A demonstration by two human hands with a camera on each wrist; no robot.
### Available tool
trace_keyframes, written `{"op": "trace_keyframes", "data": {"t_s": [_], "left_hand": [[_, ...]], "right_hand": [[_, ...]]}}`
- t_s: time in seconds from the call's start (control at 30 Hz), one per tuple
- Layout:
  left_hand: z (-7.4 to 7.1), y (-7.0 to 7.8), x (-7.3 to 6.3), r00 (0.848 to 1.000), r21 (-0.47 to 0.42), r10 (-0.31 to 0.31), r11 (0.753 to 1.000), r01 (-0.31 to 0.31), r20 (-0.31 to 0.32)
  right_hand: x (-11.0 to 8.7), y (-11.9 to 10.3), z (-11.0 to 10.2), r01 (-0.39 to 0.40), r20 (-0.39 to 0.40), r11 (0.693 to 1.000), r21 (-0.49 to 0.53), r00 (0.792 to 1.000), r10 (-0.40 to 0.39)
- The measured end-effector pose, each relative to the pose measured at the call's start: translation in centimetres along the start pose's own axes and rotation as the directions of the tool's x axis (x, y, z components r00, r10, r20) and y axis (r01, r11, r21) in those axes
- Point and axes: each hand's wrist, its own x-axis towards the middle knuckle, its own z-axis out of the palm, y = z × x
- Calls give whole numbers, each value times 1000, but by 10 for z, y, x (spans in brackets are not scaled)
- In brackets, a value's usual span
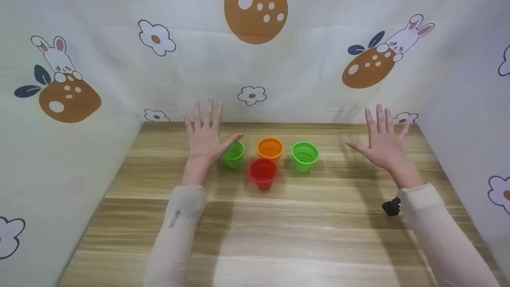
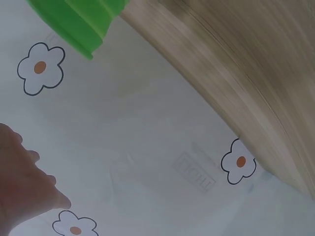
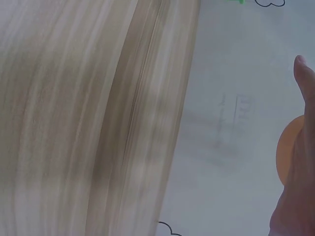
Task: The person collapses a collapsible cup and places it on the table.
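Both hands are held up with fingers spread and nothing in them. In the head view the left hand (image 1: 205,139) is beside a green cup (image 1: 234,155), its thumb overlapping that cup's rim. An orange cup (image 1: 270,148) stands near the middle, with a red cup (image 1: 263,173) just in front of it. Another green cup (image 1: 305,156) is to their right. Farther right is the right hand (image 1: 385,145), apart from every cup. The left wrist view catches part of a green cup (image 2: 83,22) and the left hand's edge (image 2: 24,182); the right thumb (image 3: 304,76) shows in the right wrist view.
The cups stand on a wood-grain table (image 1: 279,231). A pale cloth (image 1: 199,71) printed with flowers, rabbits and orange shapes hangs behind and along both sides. A small black device (image 1: 391,207) sits at the right sleeve's cuff (image 1: 422,199).
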Motion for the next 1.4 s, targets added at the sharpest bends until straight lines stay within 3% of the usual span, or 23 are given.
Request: {"op": "trace_keyframes", "data": {"t_s": [0.8,1.4], "left_hand": [[4,32,-11,995,-87,97,992,-96,9],[10,56,-12,983,-186,166,971,-150,75]], "right_hand": [[-10,-15,28,55,5,995,78,998,-56],[-11,-29,47,119,-8,981,152,993,-119]]}}
